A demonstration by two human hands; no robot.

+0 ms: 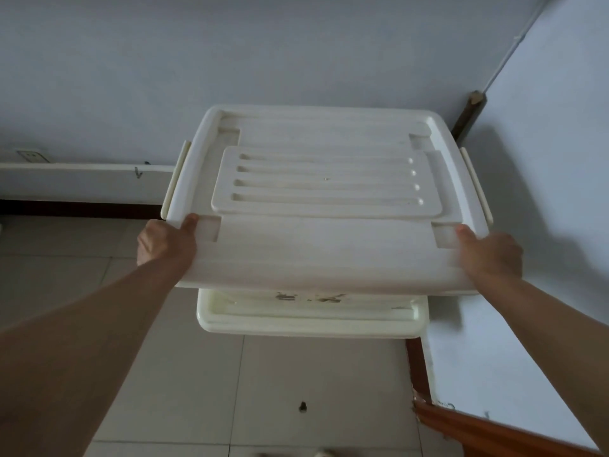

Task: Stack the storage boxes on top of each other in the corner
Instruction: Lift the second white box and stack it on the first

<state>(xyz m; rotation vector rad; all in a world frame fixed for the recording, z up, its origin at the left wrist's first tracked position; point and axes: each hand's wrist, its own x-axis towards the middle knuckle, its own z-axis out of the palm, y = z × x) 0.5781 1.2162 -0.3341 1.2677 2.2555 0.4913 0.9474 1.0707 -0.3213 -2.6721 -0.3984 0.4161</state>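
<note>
- Upper storage box [326,206], white with ribbed lid, centre of frame, held above lower storage box [309,319]; contact between them not clear.
- Left hand [164,242] gripping near left corner, thumb on lid, fingers hidden beneath.
- Right hand [487,252] gripping near right corner likewise.
- Lower box on tiled floor [197,374], in wall corner, right of centre.
- Wall socket [31,156] at left edge.

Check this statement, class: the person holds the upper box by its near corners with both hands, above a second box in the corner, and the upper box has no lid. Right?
Not quite. The head view shows the upper box has a ribbed lid on it. The rest stands: left hand and right hand hold its near corners, above the lower box.
</note>
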